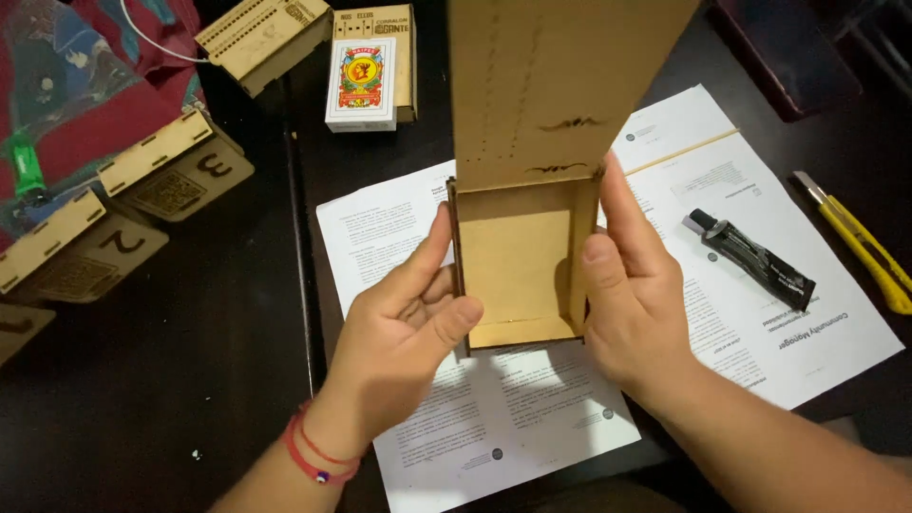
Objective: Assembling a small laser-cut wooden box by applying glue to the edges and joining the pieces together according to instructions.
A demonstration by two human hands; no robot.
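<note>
— Dark tabletop [171,399], mostly black, with printed sheets of paper [532,408] spread across the middle. What's on them?

— An open wooden box [518,271], shallow and bare inside, held just above the sheets. Its flat lid [560,76] stands up from the far edge and runs out of the top of the picture.

— And the hands?

— The left hand [408,323] cups the box's left wall, thumb pressed at the near corner, fingers curled against the side. The right hand [632,294] clamps the right wall, thumb inside along the edge, fingers behind. So the box sits between the two palms, touching both.

— Anything to the right?

— A black glue tube [755,261] lies on the paper, and a yellow utility knife [860,242] near the table's edge.

— Further back?

— A pack of playing cards [361,84] leans by another wooden box [261,38]. On the left, wooden pieces cut with numerals [180,171] lie on the table beside a red cloth [90,104].
</note>
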